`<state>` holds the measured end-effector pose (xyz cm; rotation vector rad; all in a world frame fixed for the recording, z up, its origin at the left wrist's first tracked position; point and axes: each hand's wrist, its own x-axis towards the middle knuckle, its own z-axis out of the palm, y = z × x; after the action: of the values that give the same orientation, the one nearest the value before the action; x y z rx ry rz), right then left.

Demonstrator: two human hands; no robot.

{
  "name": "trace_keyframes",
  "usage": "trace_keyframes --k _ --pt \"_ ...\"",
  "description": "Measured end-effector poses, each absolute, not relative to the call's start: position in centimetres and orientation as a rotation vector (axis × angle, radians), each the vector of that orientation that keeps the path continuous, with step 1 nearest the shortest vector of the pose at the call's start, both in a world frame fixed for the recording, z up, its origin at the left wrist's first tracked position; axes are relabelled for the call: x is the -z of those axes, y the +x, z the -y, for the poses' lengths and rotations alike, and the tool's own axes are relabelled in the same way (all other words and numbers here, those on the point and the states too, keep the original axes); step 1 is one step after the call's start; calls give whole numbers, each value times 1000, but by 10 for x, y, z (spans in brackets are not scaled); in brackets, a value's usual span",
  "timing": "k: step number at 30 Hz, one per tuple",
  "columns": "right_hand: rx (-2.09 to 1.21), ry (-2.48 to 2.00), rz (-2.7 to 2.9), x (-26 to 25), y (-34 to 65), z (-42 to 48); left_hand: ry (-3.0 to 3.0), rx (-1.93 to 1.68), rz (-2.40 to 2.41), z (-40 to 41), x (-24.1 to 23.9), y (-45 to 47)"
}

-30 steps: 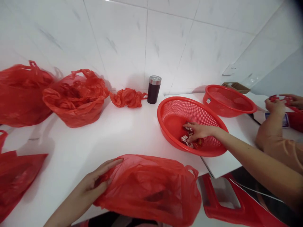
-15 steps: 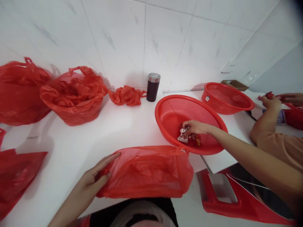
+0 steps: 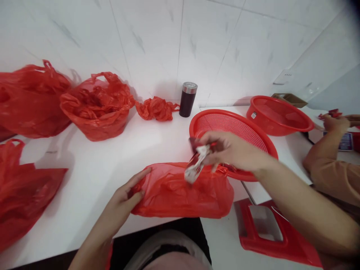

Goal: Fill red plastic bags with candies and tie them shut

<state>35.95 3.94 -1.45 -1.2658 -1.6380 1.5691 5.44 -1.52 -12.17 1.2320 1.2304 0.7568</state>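
A thin red plastic bag lies with its mouth spread, in front of me at the table's edge. My left hand grips its left rim between thumb and fingers. Over the bag's right part, my right hand is closed on several small wrapped packets, one white and red, others dark; motion blurs them. Behind that hand stands a red plastic colander with perforated sides. A few packets show at its near side, mostly hidden by my hand and wrist.
Filled red bags stand at the left, beside a crumpled red bag and a dark tumbler. At the right are another red basin, a co-worker's arm and a red stool below the table.
My right hand has come up out of the colander and moved left over the bag, carrying the packets. My left hand still holds the bag's rim. The view has shifted slightly.
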Motion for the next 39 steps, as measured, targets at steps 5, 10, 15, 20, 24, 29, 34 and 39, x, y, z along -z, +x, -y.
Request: trace_keyframes --k 5,10,15,20,24,29,34,39 --pt "-1842 -1149 1713 84 304 -17 1194 -747 -1160 17 117 62" --pt "-961 -1380 2192 112 306 -18 1346 -757 -1257 18 125 54" --pt "-1020 -1347 2276 96 322 -19 1437 -799 -1301 14 135 48" --pt "-955 -1392 2393 84 334 -12 1600 -866 -1409 14 141 47" --pt "-629 -1490 2588 80 328 -2 1703 -865 -1444 18 142 47" --pt "-472 -1142 2792 101 292 5 1752 -882 -1467 22 147 48" --pt "-345 -1283 2810 132 274 -4 1619 -838 -1482 25 148 44" --pt "-777 -1121 2660 79 303 -6 1492 -922 -1529 27 146 39"
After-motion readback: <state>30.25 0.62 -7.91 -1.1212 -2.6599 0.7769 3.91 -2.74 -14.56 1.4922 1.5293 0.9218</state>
